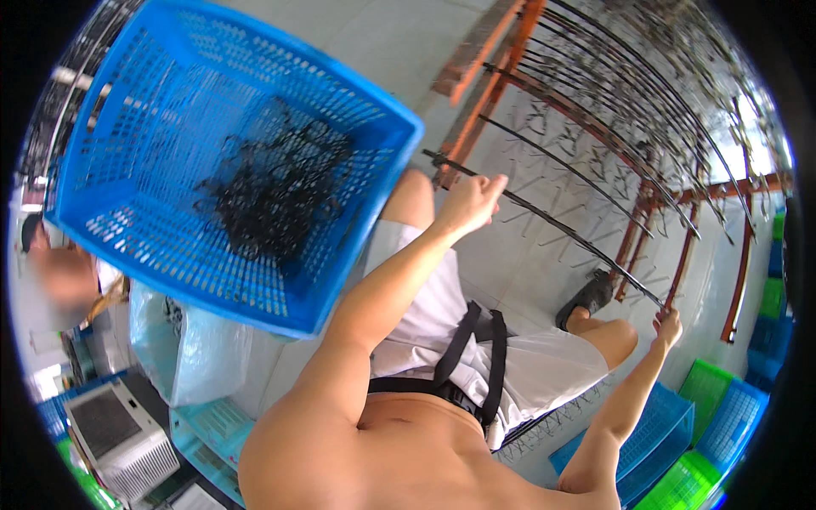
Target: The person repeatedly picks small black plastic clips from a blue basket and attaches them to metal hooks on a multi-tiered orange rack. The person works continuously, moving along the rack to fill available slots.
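A long dark rod with thin prongs along it slants in front of me, from near the blue basket down to the right. My left hand is closed around it near its upper left end, fingers curled. At its lower right end my right hand grips it. On my left, a large blue perforated basket is tilted toward me, its rim close to my left forearm. A tangled heap of small black strip-like pieces lies inside the basket.
Beyond the rod stands a rusty orange metal rack carrying several rods with hanging thin pieces. Blue and green crates stand at lower right. A clear plastic bag, a white boxy appliance and another person are on the left.
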The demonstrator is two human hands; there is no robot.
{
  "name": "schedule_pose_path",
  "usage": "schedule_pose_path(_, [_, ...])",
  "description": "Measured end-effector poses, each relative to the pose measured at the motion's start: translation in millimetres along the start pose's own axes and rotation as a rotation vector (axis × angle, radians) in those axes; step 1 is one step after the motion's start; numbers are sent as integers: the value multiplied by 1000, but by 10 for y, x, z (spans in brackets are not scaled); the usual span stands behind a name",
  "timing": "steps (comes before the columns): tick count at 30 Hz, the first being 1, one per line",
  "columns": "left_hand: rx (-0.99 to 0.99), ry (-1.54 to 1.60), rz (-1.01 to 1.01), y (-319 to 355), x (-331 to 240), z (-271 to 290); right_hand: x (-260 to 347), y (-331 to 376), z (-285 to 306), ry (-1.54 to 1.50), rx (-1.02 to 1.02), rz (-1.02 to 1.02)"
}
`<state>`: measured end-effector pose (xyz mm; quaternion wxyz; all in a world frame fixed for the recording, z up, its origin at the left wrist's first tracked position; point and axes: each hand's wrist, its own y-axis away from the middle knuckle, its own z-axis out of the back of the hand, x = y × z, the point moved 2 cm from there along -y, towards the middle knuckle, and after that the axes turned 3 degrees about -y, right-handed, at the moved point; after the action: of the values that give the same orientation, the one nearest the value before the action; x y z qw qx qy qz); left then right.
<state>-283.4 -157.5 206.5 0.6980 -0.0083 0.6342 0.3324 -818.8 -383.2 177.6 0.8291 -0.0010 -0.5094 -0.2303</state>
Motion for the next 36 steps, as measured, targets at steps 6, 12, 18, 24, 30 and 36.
schedule_pose_path(6, [-595, -762, 243, 455, 176, 1703, -208, 225, 612, 344, -141, 98])
schedule_pose_path(12, [-75, -1146, 316, 277, 1760, 2765, 358, 2130, -415, 157, -50, 710])
schedule_pose_path(18, [-187, -1085, 139, 161, 1695, 2706, 873, 3528, -1891, 201, 821, 674])
schedule_pose_path(24, [-19, -753, -93, 786, 264, 1927, 1945, 4493, -2651, 91, 1076, 1244])
schedule_pose_path(30, [688, -255, -424, 1185, -318, 1529, 2118, 4349, -2701, 74, 1388, 1303])
schedule_pose_path(36, [-326, -1305, 32, -266, 1342, 2200, 1642, 3281, -1723, -231, 652, 492])
